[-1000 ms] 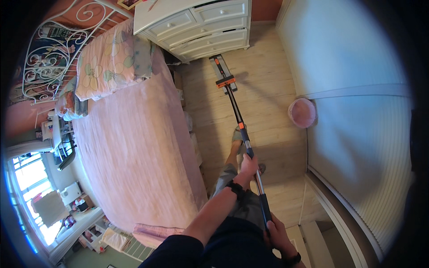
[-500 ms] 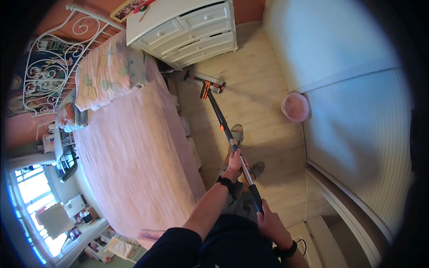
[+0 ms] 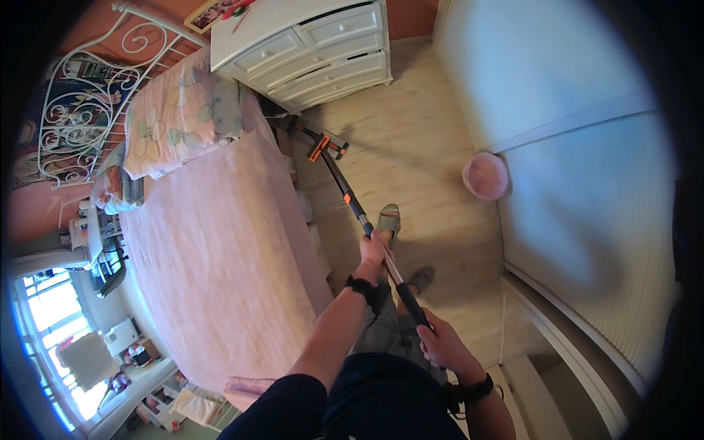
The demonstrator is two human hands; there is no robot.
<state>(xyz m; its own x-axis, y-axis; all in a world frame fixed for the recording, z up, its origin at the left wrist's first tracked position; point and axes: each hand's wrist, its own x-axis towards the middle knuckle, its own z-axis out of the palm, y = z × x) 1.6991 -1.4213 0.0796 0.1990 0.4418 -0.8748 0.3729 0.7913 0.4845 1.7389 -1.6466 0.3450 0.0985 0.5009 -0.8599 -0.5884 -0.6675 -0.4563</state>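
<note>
A long-handled mop (image 3: 336,177), black and silver with orange parts, slants across the floor between the bed and the wardrobe side. My left hand (image 3: 372,251) is wrapped round the middle of its pole. Lower down, my right hand (image 3: 444,342) grips the black end of the handle. The flat mop head (image 3: 328,142) rests on the floor beside the bed, close to the white chest of drawers (image 3: 323,62); its far end lies in the shadow at the bed's side.
On the left stands a bed with a pink cover (image 3: 220,257) and a flowered pillow (image 3: 172,125). A pink round bin (image 3: 486,176) sits against the pale sliding door (image 3: 579,191) on the right. My slippered feet (image 3: 389,218) stand on the wooden floor (image 3: 418,132).
The mop head has moved left, closer to the bed, and turned. My left hand has shifted slightly left and farther out with the pole; my right hand has moved slightly outward.
</note>
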